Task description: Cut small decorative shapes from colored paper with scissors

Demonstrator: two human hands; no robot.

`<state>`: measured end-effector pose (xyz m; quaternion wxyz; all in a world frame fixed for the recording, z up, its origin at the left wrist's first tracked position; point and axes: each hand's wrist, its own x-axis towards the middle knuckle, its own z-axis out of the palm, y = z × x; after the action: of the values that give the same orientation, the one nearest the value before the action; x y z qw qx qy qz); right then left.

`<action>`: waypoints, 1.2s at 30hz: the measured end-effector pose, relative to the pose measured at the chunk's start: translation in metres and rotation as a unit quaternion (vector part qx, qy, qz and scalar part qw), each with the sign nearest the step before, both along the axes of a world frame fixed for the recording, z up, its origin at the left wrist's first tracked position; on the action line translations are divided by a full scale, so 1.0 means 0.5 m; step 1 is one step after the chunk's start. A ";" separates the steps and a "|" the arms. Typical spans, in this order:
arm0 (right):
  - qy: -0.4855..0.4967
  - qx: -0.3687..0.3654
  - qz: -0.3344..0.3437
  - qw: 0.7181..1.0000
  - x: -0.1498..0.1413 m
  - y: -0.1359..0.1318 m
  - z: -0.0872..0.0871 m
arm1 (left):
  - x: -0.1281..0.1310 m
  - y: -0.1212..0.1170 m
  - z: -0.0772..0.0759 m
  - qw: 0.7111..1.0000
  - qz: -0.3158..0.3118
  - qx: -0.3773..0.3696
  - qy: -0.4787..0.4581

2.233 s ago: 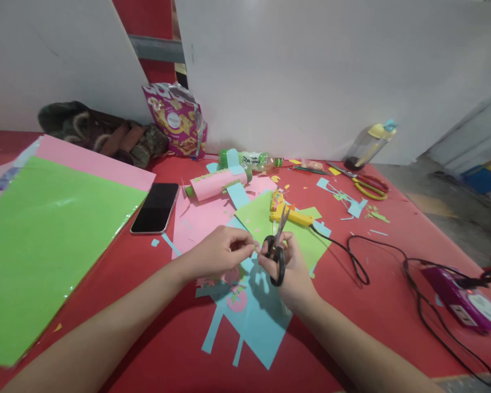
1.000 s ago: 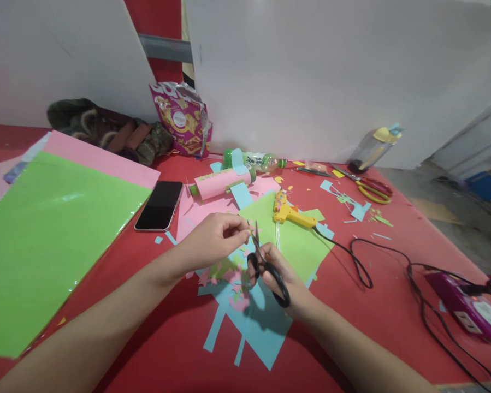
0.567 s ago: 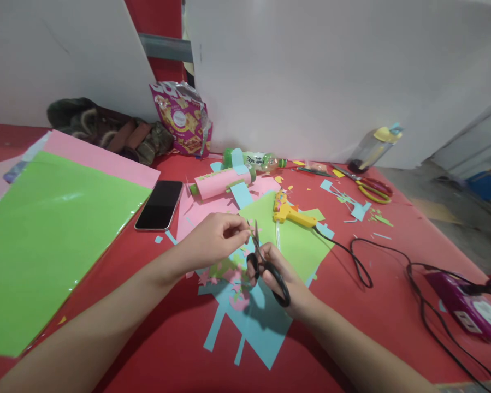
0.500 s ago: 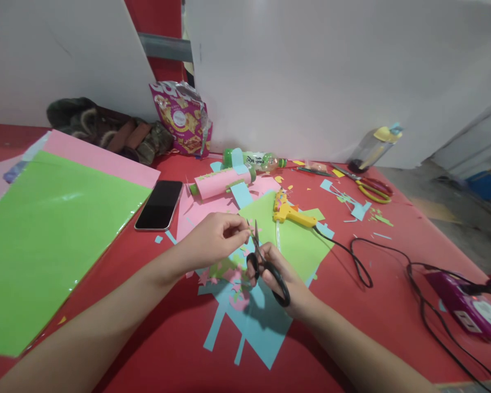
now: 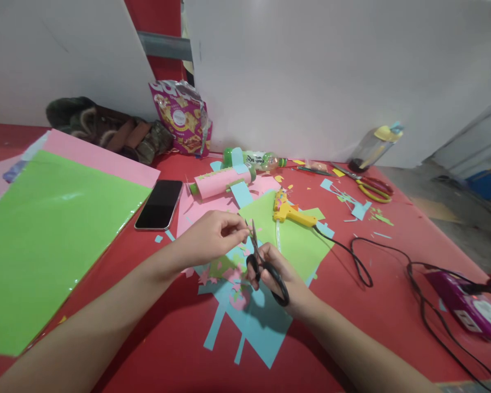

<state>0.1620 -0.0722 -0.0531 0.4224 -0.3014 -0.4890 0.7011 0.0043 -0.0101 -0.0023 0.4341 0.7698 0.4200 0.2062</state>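
Black-handled scissors [image 5: 256,248] have swung leftward to mid-frame, held in my right hand [image 5: 292,284] with blades parted beside the tiny greenish scrap [image 5: 250,231] my left hand [image 5: 210,237] pinches, so it seems within cutting reach.

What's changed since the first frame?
The black-handled scissors in the right hand have swung left: their blades, then pointing up away from the left hand, are now open at its fingertips. No visible pick-up or release of the scissors. Yellow glue gun, phone and pink paper roll lie as before.
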 end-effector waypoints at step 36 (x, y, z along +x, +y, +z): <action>-0.025 -0.028 0.009 0.999 0.003 -0.001 0.003 | -0.012 0.004 0.021 0.999 -0.021 -0.006 0.040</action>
<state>0.1633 -0.0728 -0.0516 0.3950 -0.3265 -0.4825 0.7103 -0.0016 -0.0080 0.0081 0.4255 0.7834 0.4226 0.1633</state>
